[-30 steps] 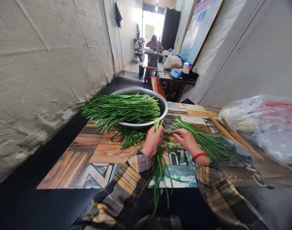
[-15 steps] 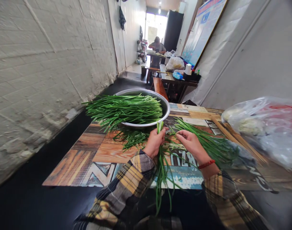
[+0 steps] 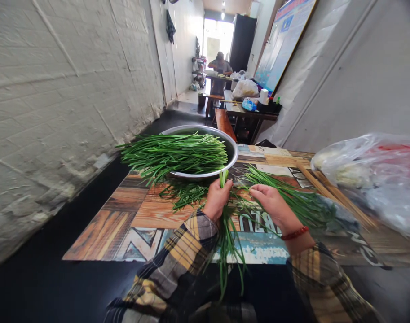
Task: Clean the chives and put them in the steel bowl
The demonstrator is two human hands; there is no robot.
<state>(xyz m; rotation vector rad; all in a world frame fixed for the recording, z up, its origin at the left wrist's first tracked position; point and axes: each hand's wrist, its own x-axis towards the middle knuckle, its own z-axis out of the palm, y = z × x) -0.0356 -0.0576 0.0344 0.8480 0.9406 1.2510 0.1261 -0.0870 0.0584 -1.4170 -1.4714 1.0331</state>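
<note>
My left hand [image 3: 218,197] is closed round a small bunch of garlic chives [image 3: 227,233]. Their pale cut ends stick up above the fist, and the green leaves hang down past the table's front edge. Just to the right, my right hand [image 3: 268,204] pinches a thin chive stalk between thumb and fingertips. Beyond the hands, a steel basin [image 3: 234,157] holds a big heap of chives [image 3: 181,152], the leaves spilling over its left rim. Loose chive scraps [image 3: 187,195] lie in front of the basin. Another pile of chives [image 3: 292,199] is spread behind my right hand.
Wooden sticks [image 3: 336,195] and a clear plastic bag [image 3: 369,175] lie on the right of the patterned table [image 3: 110,224]. Farther off stand a second table [image 3: 252,114] with bags and a bench [image 3: 225,121]. A person [image 3: 220,65] sits at the far end.
My right hand has shifted slightly right, away from the left, with the thin stalk in its fingertips. The left hand keeps its hold on the bunch almost in place.
</note>
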